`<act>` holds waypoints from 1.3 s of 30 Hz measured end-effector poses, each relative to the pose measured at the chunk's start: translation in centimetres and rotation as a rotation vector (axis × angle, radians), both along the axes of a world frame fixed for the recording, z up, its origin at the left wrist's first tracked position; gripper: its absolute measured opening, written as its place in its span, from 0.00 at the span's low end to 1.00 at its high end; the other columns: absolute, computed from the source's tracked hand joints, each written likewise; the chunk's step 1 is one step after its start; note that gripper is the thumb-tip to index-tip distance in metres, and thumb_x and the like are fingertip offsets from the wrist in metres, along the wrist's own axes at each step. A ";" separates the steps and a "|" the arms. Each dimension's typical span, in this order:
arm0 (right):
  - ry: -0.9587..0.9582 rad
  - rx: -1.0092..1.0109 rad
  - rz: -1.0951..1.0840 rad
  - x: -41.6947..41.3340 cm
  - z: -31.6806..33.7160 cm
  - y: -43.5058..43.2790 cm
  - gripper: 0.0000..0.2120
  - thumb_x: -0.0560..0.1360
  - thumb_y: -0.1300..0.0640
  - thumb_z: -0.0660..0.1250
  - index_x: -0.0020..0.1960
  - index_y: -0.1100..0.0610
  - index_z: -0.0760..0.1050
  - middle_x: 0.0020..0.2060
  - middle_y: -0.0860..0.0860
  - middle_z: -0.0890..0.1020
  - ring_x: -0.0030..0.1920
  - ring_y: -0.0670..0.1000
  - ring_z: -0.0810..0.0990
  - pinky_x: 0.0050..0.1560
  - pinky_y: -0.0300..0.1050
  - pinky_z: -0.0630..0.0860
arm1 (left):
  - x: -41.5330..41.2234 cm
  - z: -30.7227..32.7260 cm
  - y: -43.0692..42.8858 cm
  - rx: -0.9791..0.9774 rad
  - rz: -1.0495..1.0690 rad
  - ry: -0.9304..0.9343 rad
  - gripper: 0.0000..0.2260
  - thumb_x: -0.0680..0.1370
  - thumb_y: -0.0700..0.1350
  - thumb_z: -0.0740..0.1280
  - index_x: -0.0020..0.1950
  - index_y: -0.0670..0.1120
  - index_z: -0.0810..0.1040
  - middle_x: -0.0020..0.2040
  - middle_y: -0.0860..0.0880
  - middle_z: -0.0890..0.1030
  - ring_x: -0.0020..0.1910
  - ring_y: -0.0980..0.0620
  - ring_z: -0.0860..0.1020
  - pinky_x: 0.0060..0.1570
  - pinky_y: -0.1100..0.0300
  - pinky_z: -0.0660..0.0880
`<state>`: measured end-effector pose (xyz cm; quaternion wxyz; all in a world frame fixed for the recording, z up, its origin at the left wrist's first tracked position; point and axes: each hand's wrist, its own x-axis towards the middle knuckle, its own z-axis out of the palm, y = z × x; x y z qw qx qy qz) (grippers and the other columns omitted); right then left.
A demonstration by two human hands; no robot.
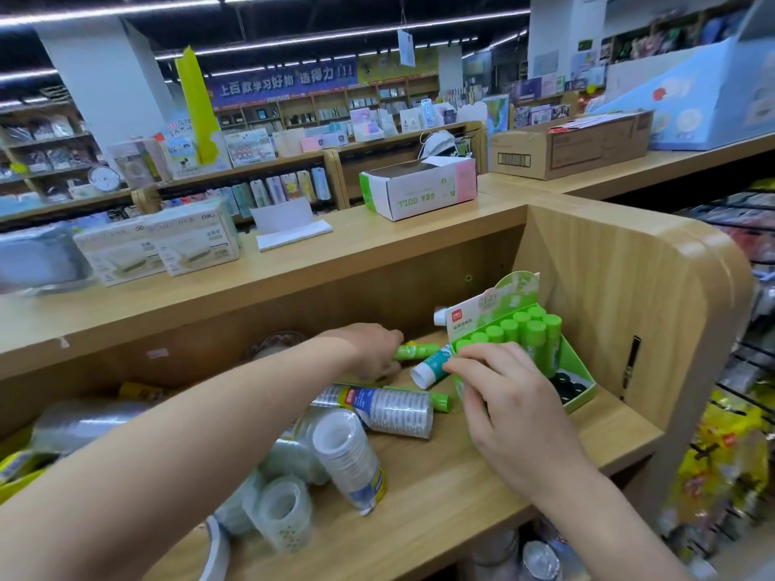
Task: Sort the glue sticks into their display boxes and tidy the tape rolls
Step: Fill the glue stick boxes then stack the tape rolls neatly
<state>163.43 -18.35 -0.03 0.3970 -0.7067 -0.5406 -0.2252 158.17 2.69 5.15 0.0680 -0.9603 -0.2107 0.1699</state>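
A green display box [578, 366] stands at the right end of the wooden shelf [440, 488], with several green-capped glue sticks [532, 329] upright in it. My right hand [503, 396] grips the box's front left edge. My left hand [373, 350] reaches to the back of the shelf and closes on a lying green glue stick [417, 351]. A teal-and-white glue stick [430, 366] lies between my hands, and another green stick [438, 401] lies nearer. Sleeves of clear tape rolls [394, 408] [350, 459] lie jumbled in the middle.
The shelf's curved wooden side wall [629, 287] closes off the right. On the counter above sit a white and green carton [419, 190], two white boxes [163, 245] and a brown cardboard box [570, 144]. More tape rolls [285, 513] lie at the front left.
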 end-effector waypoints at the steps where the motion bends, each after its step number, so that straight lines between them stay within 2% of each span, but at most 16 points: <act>1: 0.000 0.001 -0.002 -0.1 0.0 0.0 0.14 0.72 0.62 0.61 0.52 0.59 0.81 0.48 0.51 0.80 0.47 0.54 0.76 0.46 0.50 0.78 | -0.4 0.2 0.0 -0.008 0.001 -0.011 0.15 0.81 0.53 0.60 0.63 0.46 0.68 0.54 0.45 0.75 0.47 0.47 0.73 0.44 0.54 0.68; 5: 0.062 0.014 0.031 -0.5 0.4 0.5 0.16 0.73 0.61 0.57 0.53 0.58 0.81 0.48 0.49 0.80 0.49 0.51 0.75 0.50 0.43 0.73 | -2.1 1.5 -0.3 -0.013 -0.012 -0.095 0.12 0.81 0.53 0.58 0.58 0.47 0.66 0.47 0.48 0.69 0.43 0.48 0.71 0.42 0.54 0.68; 8: 0.249 0.028 0.078 -1.5 1.5 1.0 0.14 0.78 0.61 0.59 0.59 0.56 0.79 0.50 0.46 0.81 0.51 0.45 0.76 0.52 0.39 0.73 | -4.0 3.1 -1.1 -0.061 -0.106 -0.226 0.06 0.80 0.49 0.59 0.51 0.49 0.63 0.43 0.49 0.68 0.40 0.49 0.70 0.39 0.55 0.66; 12: 0.656 0.040 0.181 -2.7 3.2 2.1 0.17 0.79 0.58 0.63 0.67 0.50 0.72 0.51 0.43 0.80 0.51 0.37 0.78 0.50 0.30 0.74 | -6.9 5.6 -2.7 -0.107 -0.164 -0.411 0.07 0.80 0.48 0.60 0.52 0.45 0.66 0.45 0.45 0.73 0.44 0.46 0.73 0.44 0.52 0.70; 15: 1.155 0.064 0.486 -3.8 4.9 2.6 0.21 0.80 0.57 0.63 0.71 0.47 0.64 0.55 0.49 0.81 0.52 0.47 0.83 0.52 0.41 0.79 | -8.5 7.4 -4.4 -0.310 -0.185 -0.592 0.05 0.81 0.47 0.62 0.50 0.46 0.69 0.42 0.50 0.75 0.41 0.54 0.74 0.42 0.59 0.70; 17: 1.397 0.134 0.724 -4.6 6.0 2.5 0.20 0.78 0.57 0.63 0.69 0.47 0.66 0.53 0.51 0.84 0.51 0.55 0.84 0.50 0.48 0.81 | -8.8 8.0 -6.1 -0.538 -0.198 -0.739 0.04 0.81 0.47 0.62 0.48 0.47 0.70 0.38 0.53 0.73 0.36 0.59 0.70 0.39 0.62 0.69; 20: 1.391 0.266 0.868 -4.5 7.1 1.8 0.22 0.74 0.58 0.64 0.66 0.47 0.67 0.50 0.54 0.85 0.50 0.56 0.84 0.52 0.50 0.81 | -8.3 7.9 -8.1 -0.763 -0.159 -0.923 0.11 0.80 0.49 0.62 0.55 0.43 0.73 0.41 0.49 0.73 0.39 0.56 0.71 0.40 0.57 0.72; 22: 1.322 0.286 0.854 -4.2 7.6 1.3 0.22 0.74 0.61 0.64 0.66 0.46 0.68 0.49 0.56 0.85 0.49 0.55 0.84 0.49 0.47 0.81 | -8.1 7.6 -9.1 -0.801 -0.131 -0.985 0.13 0.79 0.50 0.62 0.58 0.43 0.74 0.42 0.48 0.75 0.40 0.55 0.73 0.41 0.55 0.73; 26: 1.115 0.284 0.701 -3.7 7.2 0.3 0.23 0.78 0.67 0.63 0.59 0.39 0.72 0.46 0.55 0.85 0.47 0.55 0.85 0.48 0.49 0.81 | -7.8 6.2 -11.2 -0.835 -0.108 -1.092 0.08 0.78 0.48 0.62 0.52 0.46 0.75 0.39 0.50 0.76 0.38 0.52 0.74 0.41 0.45 0.75; 27: 1.043 0.270 0.665 -3.5 7.1 0.0 0.23 0.78 0.67 0.64 0.61 0.39 0.72 0.46 0.55 0.85 0.47 0.55 0.85 0.48 0.50 0.81 | -7.6 5.9 -11.8 -0.855 -0.108 -1.139 0.07 0.79 0.47 0.63 0.51 0.45 0.75 0.38 0.51 0.77 0.37 0.53 0.74 0.39 0.47 0.76; 28: 0.983 0.251 0.638 -3.2 7.0 -0.4 0.23 0.78 0.66 0.64 0.64 0.40 0.72 0.46 0.54 0.85 0.46 0.54 0.85 0.47 0.49 0.81 | -7.5 5.5 -12.4 -0.888 -0.100 -1.194 0.05 0.80 0.46 0.63 0.51 0.45 0.75 0.36 0.53 0.77 0.35 0.56 0.75 0.35 0.54 0.76; 31: 0.907 0.183 0.599 -1.9 7.1 -2.0 0.23 0.78 0.62 0.64 0.70 0.47 0.69 0.47 0.53 0.85 0.40 0.49 0.83 0.39 0.40 0.78 | -7.4 4.8 -14.2 -1.070 -0.021 -1.341 0.07 0.81 0.46 0.61 0.47 0.46 0.76 0.33 0.56 0.76 0.30 0.61 0.73 0.31 0.70 0.68; 33: 0.937 0.164 0.596 -1.2 7.0 -3.1 0.22 0.76 0.58 0.65 0.69 0.49 0.71 0.44 0.53 0.85 0.36 0.49 0.81 0.36 0.38 0.76 | -7.3 4.3 -15.1 -1.178 0.033 -1.387 0.08 0.80 0.49 0.61 0.47 0.47 0.76 0.35 0.49 0.74 0.29 0.57 0.68 0.27 0.69 0.64; 35: 0.997 0.203 0.619 -0.8 6.5 -3.8 0.18 0.73 0.55 0.66 0.62 0.50 0.78 0.39 0.53 0.84 0.35 0.49 0.80 0.34 0.38 0.75 | -7.1 3.7 -15.6 -1.249 0.084 -1.393 0.12 0.77 0.53 0.61 0.51 0.45 0.76 0.39 0.44 0.72 0.29 0.53 0.64 0.26 0.65 0.59; 37: 1.174 0.343 0.679 -0.2 6.1 -4.2 0.12 0.70 0.56 0.69 0.52 0.54 0.83 0.36 0.53 0.82 0.34 0.48 0.78 0.32 0.37 0.74 | -6.8 3.2 -15.8 -1.283 0.142 -1.395 0.15 0.76 0.55 0.62 0.54 0.45 0.75 0.39 0.44 0.75 0.28 0.53 0.64 0.25 0.64 0.59; 39: 1.401 0.529 0.754 0.6 5.8 -4.5 0.09 0.68 0.59 0.69 0.47 0.57 0.83 0.33 0.52 0.78 0.32 0.46 0.75 0.31 0.35 0.72 | -6.6 2.7 -16.0 -1.281 0.186 -1.379 0.14 0.77 0.54 0.61 0.57 0.48 0.76 0.38 0.46 0.77 0.27 0.53 0.65 0.25 0.64 0.60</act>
